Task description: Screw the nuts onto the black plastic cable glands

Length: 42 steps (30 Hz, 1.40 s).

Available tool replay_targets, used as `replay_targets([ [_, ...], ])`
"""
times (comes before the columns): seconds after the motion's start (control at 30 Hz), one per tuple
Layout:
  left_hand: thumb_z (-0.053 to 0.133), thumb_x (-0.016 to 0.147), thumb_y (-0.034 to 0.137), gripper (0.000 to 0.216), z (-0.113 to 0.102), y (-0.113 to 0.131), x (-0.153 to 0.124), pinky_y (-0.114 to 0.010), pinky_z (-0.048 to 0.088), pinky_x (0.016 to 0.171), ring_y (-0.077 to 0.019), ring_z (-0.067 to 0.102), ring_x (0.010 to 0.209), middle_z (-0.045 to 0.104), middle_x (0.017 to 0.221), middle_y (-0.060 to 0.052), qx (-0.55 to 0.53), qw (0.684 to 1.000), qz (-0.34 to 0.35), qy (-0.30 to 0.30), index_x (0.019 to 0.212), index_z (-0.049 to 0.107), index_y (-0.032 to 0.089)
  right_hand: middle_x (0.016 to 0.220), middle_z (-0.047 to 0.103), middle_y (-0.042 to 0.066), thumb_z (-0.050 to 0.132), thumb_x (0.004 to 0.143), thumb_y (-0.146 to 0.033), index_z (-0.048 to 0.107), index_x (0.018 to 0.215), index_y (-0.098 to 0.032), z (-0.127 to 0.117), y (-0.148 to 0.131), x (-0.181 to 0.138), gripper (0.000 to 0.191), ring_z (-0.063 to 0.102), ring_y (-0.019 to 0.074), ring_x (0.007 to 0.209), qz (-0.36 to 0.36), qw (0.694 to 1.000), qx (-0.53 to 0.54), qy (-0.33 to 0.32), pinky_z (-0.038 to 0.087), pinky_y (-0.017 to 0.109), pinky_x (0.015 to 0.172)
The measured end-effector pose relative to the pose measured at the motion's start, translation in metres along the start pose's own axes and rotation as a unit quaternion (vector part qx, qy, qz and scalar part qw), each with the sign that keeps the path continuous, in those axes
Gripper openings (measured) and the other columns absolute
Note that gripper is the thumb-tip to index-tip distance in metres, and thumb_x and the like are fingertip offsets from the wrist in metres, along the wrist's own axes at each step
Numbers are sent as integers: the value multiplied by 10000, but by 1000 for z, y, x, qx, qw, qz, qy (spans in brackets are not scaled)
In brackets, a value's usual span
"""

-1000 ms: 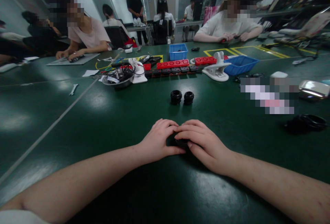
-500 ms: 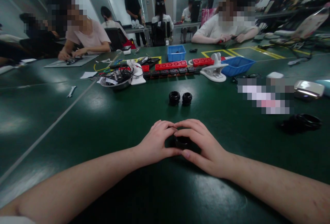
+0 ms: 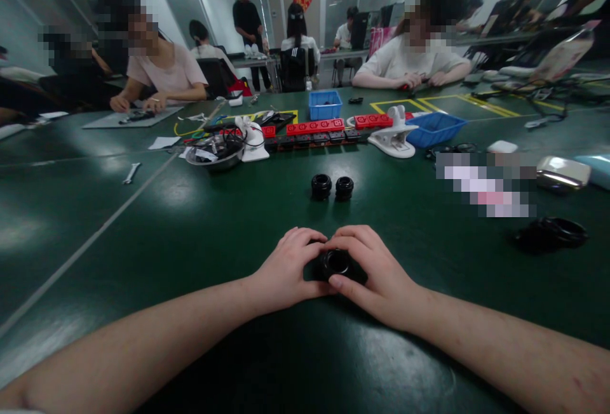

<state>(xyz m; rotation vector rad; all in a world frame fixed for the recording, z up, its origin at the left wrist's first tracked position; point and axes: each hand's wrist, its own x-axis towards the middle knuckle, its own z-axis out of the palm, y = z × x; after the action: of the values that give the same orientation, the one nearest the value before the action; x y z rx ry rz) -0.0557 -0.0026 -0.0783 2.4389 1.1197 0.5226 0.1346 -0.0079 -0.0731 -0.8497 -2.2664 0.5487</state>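
Note:
A black round part with a hollow middle (image 3: 328,266) rests on the green table, ringed by both hands. My left hand (image 3: 286,268) curls round its left side, thumb at the front and fingers at the back. From the right, my right hand (image 3: 381,268) closes on it, with the thumb in front and fingers over the far edge. The fingertips of the two hands meet behind it, and they hide much of its outside. Just beyond stand two black ribbed ring-shaped pieces, a left one (image 3: 321,186) and a right one (image 3: 344,188), side by side and untouched.
Red power strips (image 3: 314,127) lie across the table, between a metal bowl (image 3: 216,160) and a white clip (image 3: 394,138). Blue bins (image 3: 325,105) stand behind. A wrench (image 3: 132,173) lies left, a black object (image 3: 553,234) right. Two people work opposite.
My right fingers have drawn back slightly, so more of the black part's opening shows. Both hands stay around it. The whole view has shifted a little.

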Motion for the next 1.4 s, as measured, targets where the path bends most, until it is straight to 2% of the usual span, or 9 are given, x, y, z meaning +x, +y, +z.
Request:
replay_targets([
  [0.17, 688, 685, 396, 453, 1, -1, -1, -447, 314, 983, -248, 457, 1079, 529, 1118, -79, 8, 1000, -13, 0, 1069, 566, 188, 977, 559, 67, 557, 784, -231, 566, 1031, -181, -1, -1, 3, 252, 477, 191, 921, -11, 1000, 4, -7, 421, 357, 795],
  [0.3, 684, 683, 416, 449, 3, -2, -1, -486, 232, 1026, -253, 464, 1079, 531, 1116, -74, 15, 1000, -18, 1, 1054, 571, 191, 995, 598, 50, 515, 764, -128, 560, 1040, -184, -2, -3, 4, 286, 490, 182, 935, -48, 998, 32, -8, 414, 367, 833],
  [0.4, 680, 685, 430, 449, 3, -4, -1, -495, 220, 1028, -252, 455, 1094, 527, 1127, -70, 16, 1000, -17, -4, 1056, 567, 205, 1021, 613, 47, 467, 752, -82, 564, 1042, -181, -4, -4, 5, 322, 494, 178, 978, -73, 996, 44, -15, 405, 378, 877],
  [0.63, 680, 686, 452, 341, 5, -6, -1, -509, 220, 1022, -257, 449, 1105, 525, 1130, -62, 13, 1000, -15, -9, 923, 607, 218, 1142, 556, 86, 443, 693, -63, 637, 923, -166, -6, -6, 6, 318, 455, 203, 1085, -103, 995, 7, 2, 388, 405, 928],
  [0.87, 664, 694, 458, 416, 5, -6, -2, -517, 219, 1028, -264, 454, 1106, 529, 1133, -69, 15, 1000, -18, -4, 1019, 572, 214, 1129, 540, 84, 474, 712, -92, 619, 918, -169, -5, -4, 3, 264, 449, 202, 1094, -121, 992, 20, 24, 371, 399, 941],
  [0.97, 649, 707, 454, 417, 5, -6, -2, -528, 208, 1030, -263, 444, 1121, 515, 1157, -67, 16, 1000, -19, -11, 1049, 568, 230, 1141, 514, 88, 514, 734, -140, 566, 1004, -174, -3, -3, 1, 277, 456, 201, 1074, -105, 993, 24, 43, 382, 393, 921],
  [1.1, 650, 702, 448, 436, 4, -5, -1, -534, 200, 1030, -266, 442, 1120, 515, 1160, -75, 16, 999, -25, -15, 1063, 561, 220, 1088, 509, 99, 578, 730, -234, 490, 1087, -164, -1, -1, 0, 374, 470, 217, 1023, -44, 998, 7, 53, 422, 391, 856],
  [1.2, 643, 708, 430, 389, 3, -4, -1, -528, 201, 1032, -269, 448, 1112, 519, 1147, -82, 17, 999, -26, -16, 1015, 579, 201, 1036, 521, 101, 607, 720, -295, 482, 1075, -157, 0, -1, 0, 401, 478, 228, 982, -11, 999, -7, 47, 433, 403, 821],
  [1.4, 656, 703, 397, 439, 2, -2, -1, -510, 194, 1043, -263, 444, 1119, 517, 1149, -86, 13, 999, -31, -19, 1079, 559, 193, 944, 543, 78, 607, 731, -275, 550, 972, -174, -2, -4, 2, 268, 495, 205, 892, 12, 1000, -8, 13, 445, 372, 761],
])
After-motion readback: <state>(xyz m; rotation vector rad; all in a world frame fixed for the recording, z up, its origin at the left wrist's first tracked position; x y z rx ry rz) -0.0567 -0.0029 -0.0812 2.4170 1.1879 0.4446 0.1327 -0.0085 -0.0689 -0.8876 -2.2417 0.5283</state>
